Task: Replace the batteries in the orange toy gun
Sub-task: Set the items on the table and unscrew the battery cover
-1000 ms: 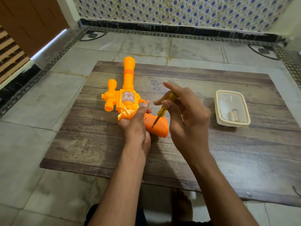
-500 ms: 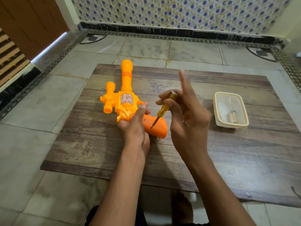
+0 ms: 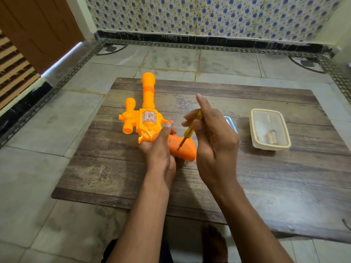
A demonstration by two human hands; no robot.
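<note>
1. Left hand (image 3: 158,149) curls around the orange toy gun (image 3: 150,120), steadying it where it lies on the wooden board (image 3: 266,177).
2. Right hand (image 3: 214,137) pinches a yellow screwdriver (image 3: 190,130), its tip on the gun's grip.
3. Battery cover looks closed, so unscrewing seems under way.
4. Swapping cells remains; a battery (image 3: 272,138) waits in the plastic container (image 3: 269,147), well to the right.

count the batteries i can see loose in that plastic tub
1. A single battery lies in the plastic tub, near its front right corner. Any others inside the toy gun's grip would be hidden.
</note>
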